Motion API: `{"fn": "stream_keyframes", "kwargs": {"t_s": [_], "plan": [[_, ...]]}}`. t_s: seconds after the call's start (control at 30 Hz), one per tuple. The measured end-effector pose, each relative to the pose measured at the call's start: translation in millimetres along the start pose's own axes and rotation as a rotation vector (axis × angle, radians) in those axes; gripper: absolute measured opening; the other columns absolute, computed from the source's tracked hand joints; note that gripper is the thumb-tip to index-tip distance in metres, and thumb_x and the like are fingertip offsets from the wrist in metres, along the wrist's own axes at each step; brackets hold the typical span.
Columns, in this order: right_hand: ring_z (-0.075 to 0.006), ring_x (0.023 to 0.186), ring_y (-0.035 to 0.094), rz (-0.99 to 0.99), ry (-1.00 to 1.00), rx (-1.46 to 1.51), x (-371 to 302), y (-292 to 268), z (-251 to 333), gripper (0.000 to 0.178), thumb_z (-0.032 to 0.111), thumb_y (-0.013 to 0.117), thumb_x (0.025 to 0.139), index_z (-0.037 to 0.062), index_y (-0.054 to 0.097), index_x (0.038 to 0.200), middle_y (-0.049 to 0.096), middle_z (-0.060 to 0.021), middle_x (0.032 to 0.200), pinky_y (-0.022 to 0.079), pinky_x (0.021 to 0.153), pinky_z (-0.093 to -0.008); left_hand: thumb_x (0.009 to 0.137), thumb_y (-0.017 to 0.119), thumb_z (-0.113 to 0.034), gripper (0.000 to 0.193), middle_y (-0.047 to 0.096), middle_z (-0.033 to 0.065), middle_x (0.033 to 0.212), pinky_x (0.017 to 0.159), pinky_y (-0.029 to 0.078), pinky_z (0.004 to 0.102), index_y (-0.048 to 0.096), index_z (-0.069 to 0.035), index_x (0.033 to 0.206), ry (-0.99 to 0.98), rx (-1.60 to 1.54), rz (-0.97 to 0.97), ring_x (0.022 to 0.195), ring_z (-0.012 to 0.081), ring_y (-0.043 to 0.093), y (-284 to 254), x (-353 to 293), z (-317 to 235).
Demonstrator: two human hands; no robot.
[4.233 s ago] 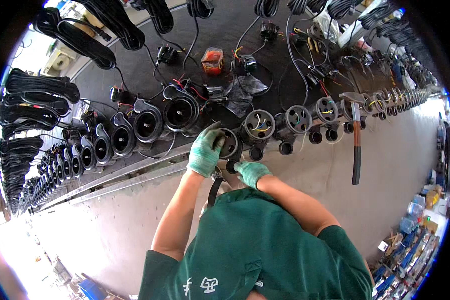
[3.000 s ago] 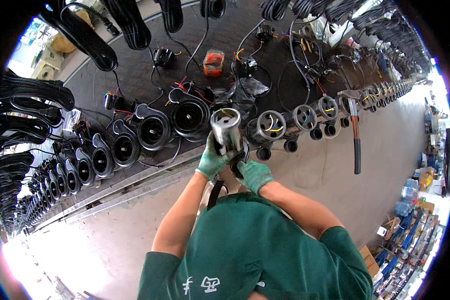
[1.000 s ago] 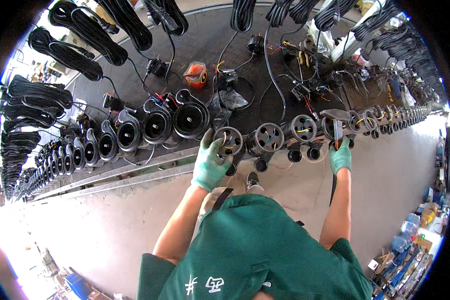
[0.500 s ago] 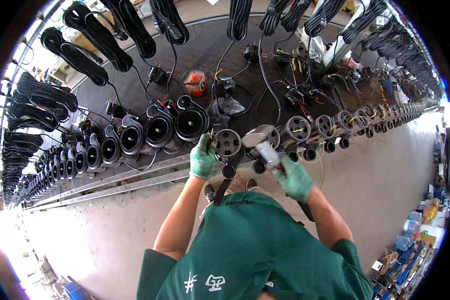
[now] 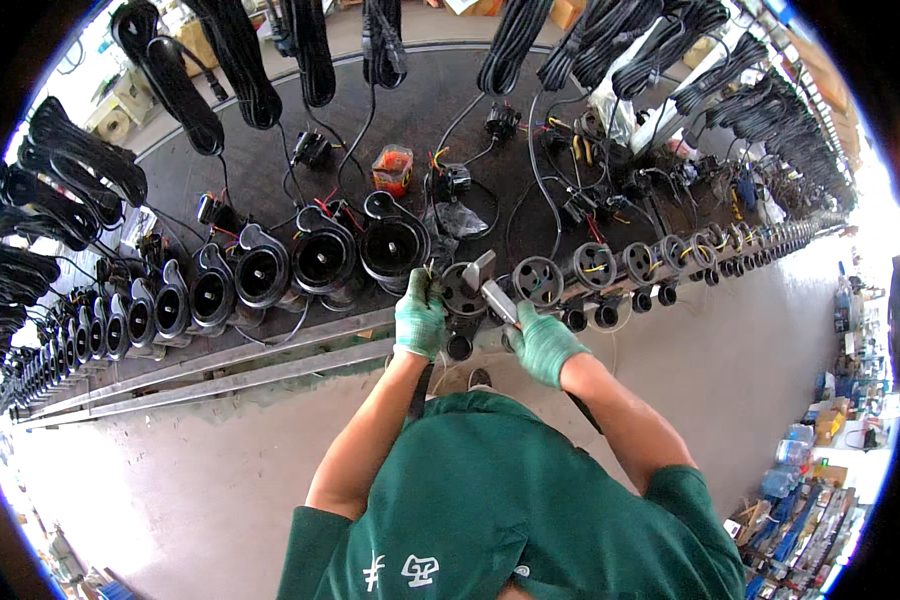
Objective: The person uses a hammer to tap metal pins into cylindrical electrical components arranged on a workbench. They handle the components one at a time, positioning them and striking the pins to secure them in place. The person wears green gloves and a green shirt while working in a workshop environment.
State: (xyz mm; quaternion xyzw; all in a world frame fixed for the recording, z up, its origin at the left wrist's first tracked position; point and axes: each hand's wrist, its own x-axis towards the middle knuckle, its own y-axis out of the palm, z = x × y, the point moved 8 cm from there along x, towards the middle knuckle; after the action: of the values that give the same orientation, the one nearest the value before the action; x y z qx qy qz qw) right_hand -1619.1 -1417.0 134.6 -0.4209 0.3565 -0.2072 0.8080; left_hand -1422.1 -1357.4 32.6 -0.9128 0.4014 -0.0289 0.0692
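My right hand (image 5: 548,346), in a green knit glove, grips a hammer (image 5: 500,302). Its metal head is over the right part of a round black housing (image 5: 456,294) with holes in its face. At the left rim of that housing is my gloved left hand (image 5: 419,322), its fingers pinched together. A small pale tip shows above these fingers, too small to name. Just right of the hammer sits a similar housing (image 5: 538,283). Left of my left hand stands an open black housing (image 5: 392,248) with a curved spout and a shaft in its middle.
Rows of housings line the edge of the dark bench (image 5: 270,170) on both sides. Coiled black cables (image 5: 515,50) hang over it. A tub with red bits (image 5: 392,168), small wired motors (image 5: 501,121) and a clear plastic bag (image 5: 460,217) lie behind. Metal rails (image 5: 220,380) run along the front.
The hammer has moved left and down onto the holed housing, and my right hand has come in with it. My left hand stays at the housing's left rim. The view has shifted slightly.
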Motion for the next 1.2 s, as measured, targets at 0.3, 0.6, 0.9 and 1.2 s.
{"fn": "stream_keyframes", "kwargs": {"t_s": [0.3, 0.6, 0.9, 1.2], "plan": [[-0.0490, 0.077, 0.067, -0.377, -0.146, 0.103, -31.9, -49.7, 33.2, 0.031, 0.025, 0.057, 0.102, 0.0005, 0.046, 0.117, 0.069, -0.0252, 0.082, 0.050, 0.064, -0.0578, 0.104, 0.060, -0.012, 0.014, 0.066, 0.0060, 0.080, 0.066, 0.048, 0.0297, 0.063, -0.003, 0.115, 0.054, 0.028, -0.064, 0.069, 0.0151, 0.050, -10.6, -5.0, -10.1], [-0.0462, 0.073, 0.068, -0.125, -0.024, 0.033, -7.7, -37.4, 13.2, 0.031, 0.026, 0.056, 0.103, 0.0003, 0.048, 0.118, 0.068, -0.0249, 0.077, 0.050, 0.062, -0.0549, 0.103, 0.060, -0.009, 0.019, 0.070, 0.0174, 0.089, 0.071, 0.050, 0.0344, 0.061, 0.000, 0.119, 0.084, 0.041, -0.067, 0.071, 0.0232, 0.055, -4.1, 1.6, 1.0], [-0.0463, 0.083, 0.070, 0.036, 0.058, -0.135, 11.1, 13.3, -16.0, 0.036, 0.027, 0.059, 0.099, 0.0000, 0.047, 0.119, 0.070, -0.0280, 0.087, 0.054, 0.069, -0.0561, 0.105, 0.057, -0.009, 0.027, 0.070, 0.0083, 0.110, 0.088, 0.047, 0.0250, 0.058, 0.003, 0.129, -0.070, 0.090, 0.050, 0.094, 0.0116, 0.055, -1.2, -5.1, -5.4], [-0.0490, 0.085, 0.067, -0.148, -0.052, 0.115, 0.5, -4.9, -34.2, 0.034, 0.029, 0.067, 0.096, 0.0046, 0.053, 0.116, 0.069, -0.0276, 0.088, 0.051, 0.069, -0.0546, 0.105, 0.059, -0.009, 0.022, 0.067, 0.0021, 0.109, 0.086, 0.049, 0.0269, 0.059, -0.006, 0.126, -0.063, -0.122, 0.068, 0.092, 0.0115, 0.056, -1.2, -7.0, -10.8]]}}
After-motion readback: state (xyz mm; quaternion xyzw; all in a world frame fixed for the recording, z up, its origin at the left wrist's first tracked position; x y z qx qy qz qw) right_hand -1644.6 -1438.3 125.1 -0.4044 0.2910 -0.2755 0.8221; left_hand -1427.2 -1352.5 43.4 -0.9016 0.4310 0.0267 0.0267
